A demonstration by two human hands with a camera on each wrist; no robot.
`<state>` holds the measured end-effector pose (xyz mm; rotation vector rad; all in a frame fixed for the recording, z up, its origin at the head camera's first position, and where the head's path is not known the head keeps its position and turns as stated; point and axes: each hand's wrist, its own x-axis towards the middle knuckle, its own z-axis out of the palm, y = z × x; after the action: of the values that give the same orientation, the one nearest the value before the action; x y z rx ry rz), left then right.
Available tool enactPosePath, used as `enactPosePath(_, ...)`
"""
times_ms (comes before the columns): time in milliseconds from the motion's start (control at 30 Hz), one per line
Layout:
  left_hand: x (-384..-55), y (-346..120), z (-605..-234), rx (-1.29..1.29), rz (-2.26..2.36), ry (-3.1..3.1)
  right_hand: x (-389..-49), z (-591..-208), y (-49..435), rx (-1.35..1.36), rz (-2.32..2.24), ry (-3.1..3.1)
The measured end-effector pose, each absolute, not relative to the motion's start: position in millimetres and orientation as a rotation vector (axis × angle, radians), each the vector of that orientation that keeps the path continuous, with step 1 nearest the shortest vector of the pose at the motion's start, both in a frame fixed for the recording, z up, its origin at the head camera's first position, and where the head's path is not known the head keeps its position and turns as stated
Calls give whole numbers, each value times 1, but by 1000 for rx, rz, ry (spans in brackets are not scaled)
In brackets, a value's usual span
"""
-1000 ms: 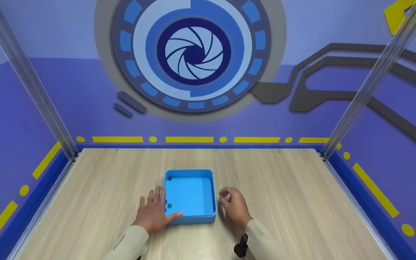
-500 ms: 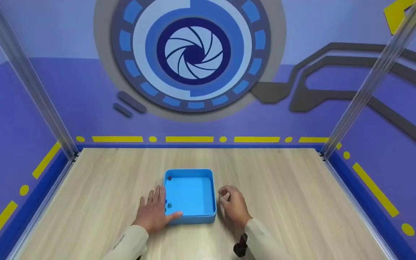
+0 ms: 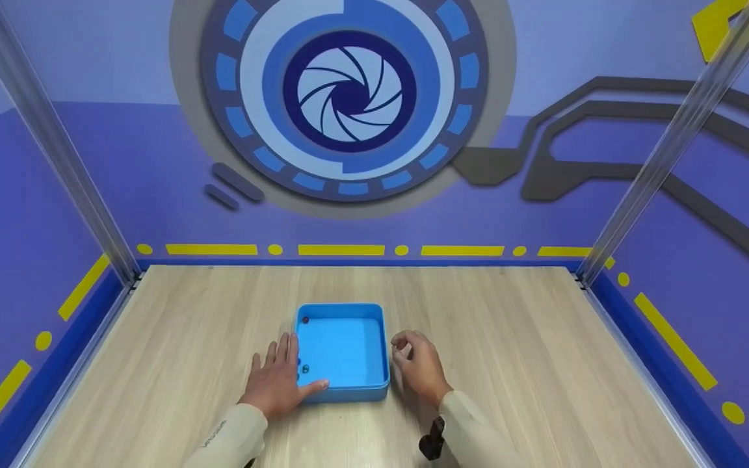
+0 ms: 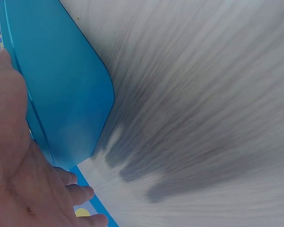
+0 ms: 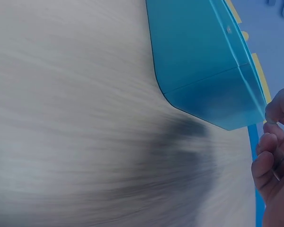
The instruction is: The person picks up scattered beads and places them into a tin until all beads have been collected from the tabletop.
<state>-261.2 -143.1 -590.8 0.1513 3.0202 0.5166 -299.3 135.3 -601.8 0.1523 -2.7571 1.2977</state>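
A shallow blue square box (image 3: 348, 351) stands open-topped on the wooden table. Small glassy balls lie along its left side: a reddish one (image 3: 305, 320) in the far corner and a greenish one (image 3: 305, 368) among others nearer the front. My left hand (image 3: 274, 385) lies along the box's left side, fingers extended and spread, the thumb across the near rim. Just outside the right wall is my right hand (image 3: 421, 367), its fingers curled and thumb close to the index finger. In the right wrist view its fingers (image 5: 267, 161) curl inward; I cannot tell whether they hold something small.
The wooden tabletop (image 3: 511, 338) extends on both sides of the box. Blue-purple printed walls (image 3: 426, 221) close it in at the back and sides, with metal posts at both back corners. A black strap piece (image 3: 433, 439) sits at the right cuff.
The right hand has shifted very slightly toward the box's right wall. The left hand, the box and the small balls stay in place.
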Motion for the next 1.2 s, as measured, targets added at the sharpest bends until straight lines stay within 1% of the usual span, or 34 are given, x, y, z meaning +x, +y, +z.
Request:
enactPosePath(200,-261,-142,-591,155,530,3032,-302,-599,134,136,1277,-2770)
enactPosePath(1200,-261,-142,-592,141,527,3019,-303,-592,124,221,1280,-2739)
